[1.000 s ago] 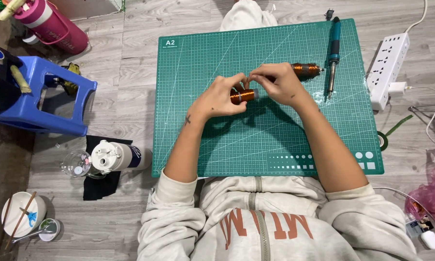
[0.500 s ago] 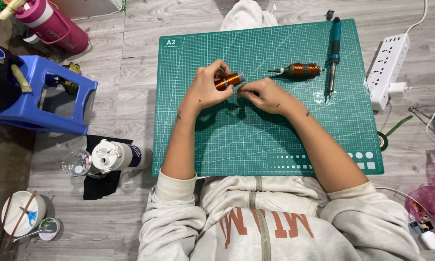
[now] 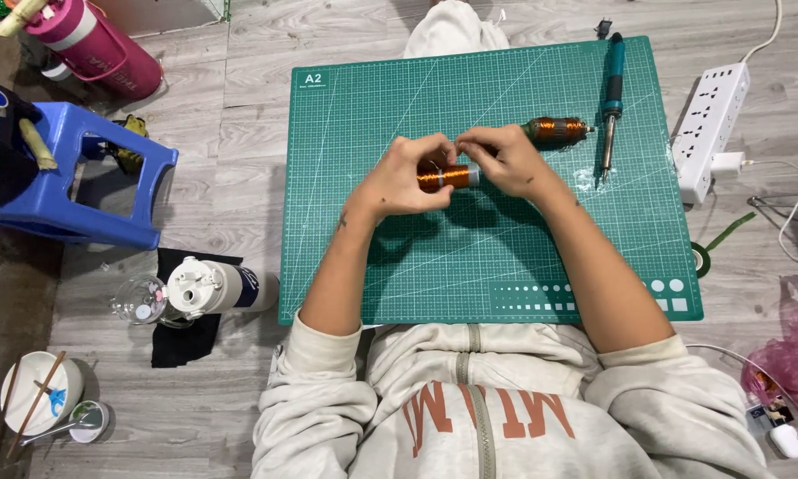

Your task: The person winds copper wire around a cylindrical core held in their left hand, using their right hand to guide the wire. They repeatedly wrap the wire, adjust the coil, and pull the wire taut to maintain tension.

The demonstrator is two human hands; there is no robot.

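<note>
Copper-coloured wire wound on a small coil [image 3: 443,176] sits between both hands over the middle of the green cutting mat [image 3: 470,257], which lies on a grey wooden floor [image 3: 239,133]. The left hand [image 3: 403,180] has its grip clamped on the coil's left end, fingers curled over the top, while the right hand [image 3: 503,160] pinches the coil's pale right end with thumb and fingertips together. A second copper coil [image 3: 559,131] lies on the mat just beyond the right hand, and a teal-handled soldering iron [image 3: 612,98] rests near it toward the mat's right edge. Off the mat on the right lies a white power strip [image 3: 709,124]; on the left stand a blue plastic stool [image 3: 80,186], a pink bottle [image 3: 93,46] and a white bottle [image 3: 217,288] on its side.
</note>
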